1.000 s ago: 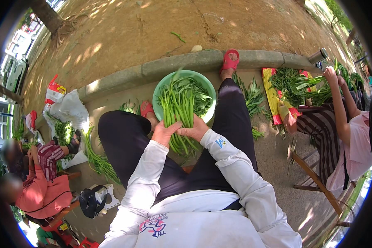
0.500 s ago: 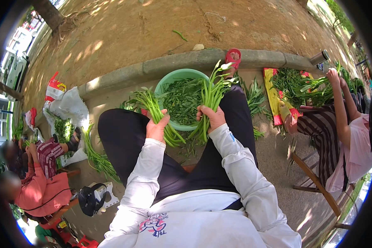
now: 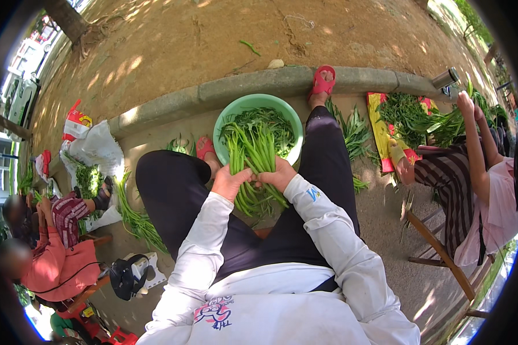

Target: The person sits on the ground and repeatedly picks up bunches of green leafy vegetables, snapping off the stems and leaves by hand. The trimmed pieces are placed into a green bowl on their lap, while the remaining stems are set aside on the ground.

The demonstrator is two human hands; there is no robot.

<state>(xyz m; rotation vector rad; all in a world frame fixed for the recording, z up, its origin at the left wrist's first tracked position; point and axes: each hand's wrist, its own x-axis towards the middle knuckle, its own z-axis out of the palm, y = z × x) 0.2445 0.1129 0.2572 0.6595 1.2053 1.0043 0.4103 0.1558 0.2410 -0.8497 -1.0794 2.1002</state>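
Observation:
My left hand (image 3: 230,183) is closed around a bunch of long green vegetable stems (image 3: 235,154). Close beside it, my right hand (image 3: 278,175) grips a second bunch of stems (image 3: 263,146). The two hands nearly meet between my knees, and the bunches lean together with their upper ends over a light green basin (image 3: 298,127). Cut ends of the stems stick out below my fingers. Inside the basin lie loose dark green leaves (image 3: 279,123), partly hidden behind the stems.
A stone curb (image 3: 236,86) runs beyond the basin. Long stems (image 3: 141,221) lie on the ground at left, near a white sack (image 3: 106,146). More greens (image 3: 406,118) rest on a red-yellow sheet at right. A person (image 3: 492,184) at right handles greens; another (image 3: 66,259) sits at left.
Both bunches have come inward and together, from either side of the basin to its front middle. Their tops, spread apart before, now cover part of the leaves in the basin.

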